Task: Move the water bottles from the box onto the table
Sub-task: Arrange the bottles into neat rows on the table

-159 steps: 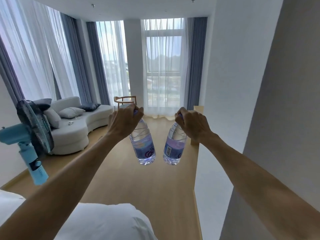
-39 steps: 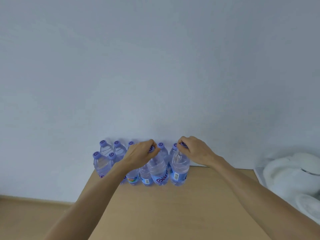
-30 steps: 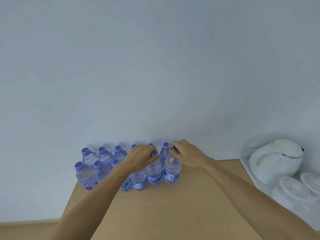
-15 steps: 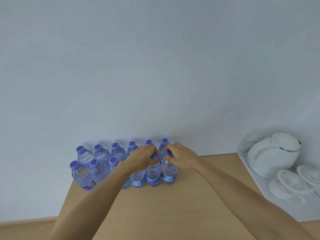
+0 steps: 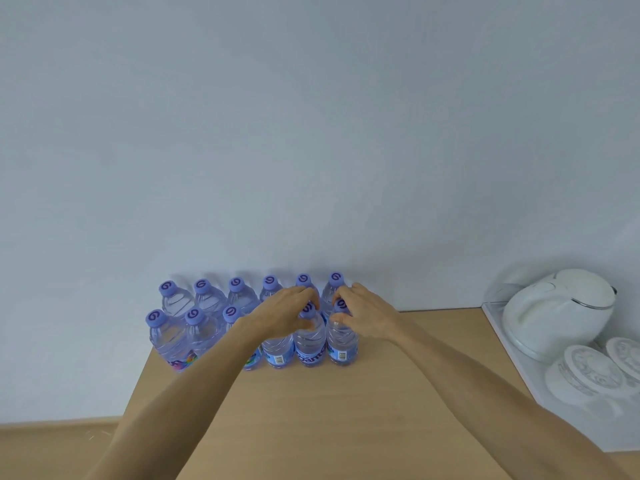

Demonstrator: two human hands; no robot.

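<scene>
Clear water bottles with purple caps stand in two rows on the wooden table (image 5: 346, 410), against the wall. My left hand (image 5: 284, 315) wraps the neck of a front-row bottle (image 5: 309, 348). My right hand (image 5: 367, 317) grips the neck of the rightmost front-row bottle (image 5: 342, 348). Both bottles stand upright on the table, side by side and touching the row. The back row (image 5: 235, 294) holds several bottles, and the rest of the front row (image 5: 194, 334) runs to the left. The box is out of view.
A white kettle (image 5: 557, 310) sits on a white tray (image 5: 512, 358) at the table's right end, with round white cups (image 5: 585, 372) in front of it. The table's left edge runs just beside the leftmost bottle (image 5: 162, 337). The floor (image 5: 52, 445) lies lower left.
Five seconds ago I carried two bottles through the room by their necks. They now stand at the right end of the front row, and my fingers have loosened enough to show both caps.
</scene>
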